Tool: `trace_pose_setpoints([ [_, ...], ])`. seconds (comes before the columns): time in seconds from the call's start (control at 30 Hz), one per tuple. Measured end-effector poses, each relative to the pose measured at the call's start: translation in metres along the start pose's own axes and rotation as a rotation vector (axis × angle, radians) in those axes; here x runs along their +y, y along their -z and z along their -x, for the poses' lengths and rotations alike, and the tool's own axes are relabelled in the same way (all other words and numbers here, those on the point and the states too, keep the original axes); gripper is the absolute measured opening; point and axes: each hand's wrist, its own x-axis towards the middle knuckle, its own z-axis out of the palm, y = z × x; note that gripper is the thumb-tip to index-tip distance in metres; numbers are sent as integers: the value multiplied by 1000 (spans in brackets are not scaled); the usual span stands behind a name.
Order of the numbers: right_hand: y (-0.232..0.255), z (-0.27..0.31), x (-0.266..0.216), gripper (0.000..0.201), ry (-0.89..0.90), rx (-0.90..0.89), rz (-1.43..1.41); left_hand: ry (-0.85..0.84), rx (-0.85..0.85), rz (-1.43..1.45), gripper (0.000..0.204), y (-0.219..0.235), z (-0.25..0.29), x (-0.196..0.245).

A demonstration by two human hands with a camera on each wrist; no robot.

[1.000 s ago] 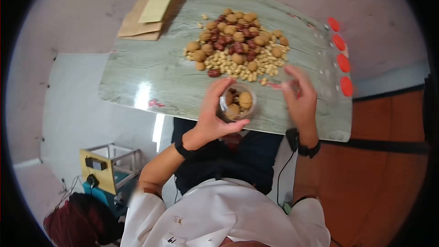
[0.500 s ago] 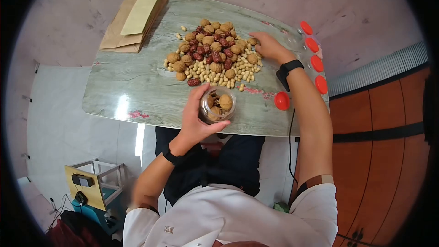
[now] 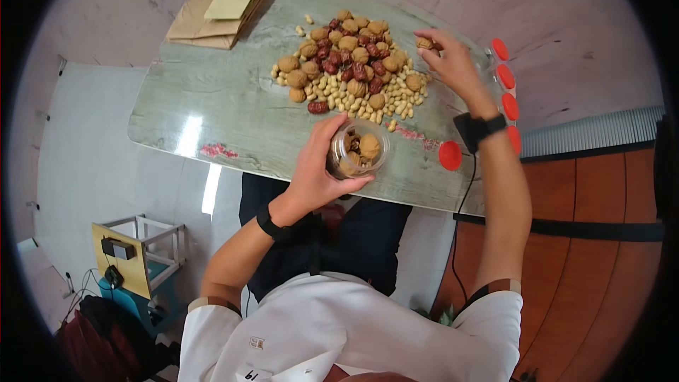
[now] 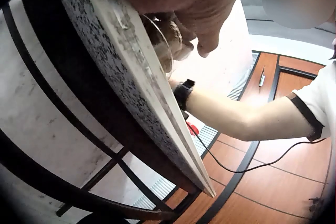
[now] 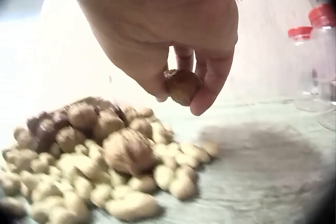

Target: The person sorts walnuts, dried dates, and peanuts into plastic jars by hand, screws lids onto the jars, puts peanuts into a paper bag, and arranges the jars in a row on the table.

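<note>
In the head view my left hand (image 3: 315,164) grips a clear plastic jar (image 3: 364,126) near the table's front edge, thumb and fingers curled round its side. Walnuts (image 3: 369,146) and smaller dark pieces show inside the lidless jar. My right hand (image 3: 458,69) pinches a single walnut (image 5: 184,86) between thumb and fingertips, above the table just right of the heap. That heap mixes walnuts (image 3: 288,64), red dates (image 3: 359,71) and peanuts (image 3: 329,90). One loose date (image 3: 318,107) lies at its near side. The left wrist view shows mostly the back of that hand and the table edge.
A loose red lid (image 3: 450,155) lies on the table (image 3: 233,110) by my right forearm. Several clear jars with red lids (image 3: 505,76) line the right edge. Folded paper bags (image 3: 205,20) occupy the back left corner. A cable (image 3: 463,201) hangs from my right wrist.
My right hand moved from beside the jar out to the heap's right side, then lifted away with a walnut. The left hand keeps holding the jar. The head view shifted slightly.
</note>
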Motion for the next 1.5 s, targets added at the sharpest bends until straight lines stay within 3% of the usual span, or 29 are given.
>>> trace_pose_setpoints([
  [0.13,35,37,-107,36,272,-237,-181,-11,-1,1,108,0,-2,1],
  [0.17,34,45,-123,36,270,-239,-183,-7,-2,1,108,-1,-1,1],
  [0.23,29,60,-147,38,538,-275,-54,3,7,20,108,-1,-1,0],
  [0.3,26,71,-162,38,517,-286,16,-1,7,10,108,-1,-1,1],
  [0.47,28,78,-164,33,501,-218,81,1,7,-11,109,0,0,0],
  [0.53,36,79,-163,29,383,-325,26,5,5,-11,109,-1,1,0],
  [0.73,25,86,-172,28,344,-252,-173,-70,57,-56,105,-1,-1,4],
  [0.93,6,92,-179,28,551,-76,145,-65,81,-74,104,-1,0,2],
  [1.17,-6,103,-177,25,560,-125,276,-42,47,-62,104,0,2,2],
  [1.37,-7,104,-179,27,562,-127,144,-40,56,-56,104,-1,2,1],
  [1.43,6,100,-178,23,529,-335,74,-50,44,-46,105,-1,3,0],
  [1.5,4,94,-168,20,497,-259,-28,-49,48,-49,106,-1,1,2],
])
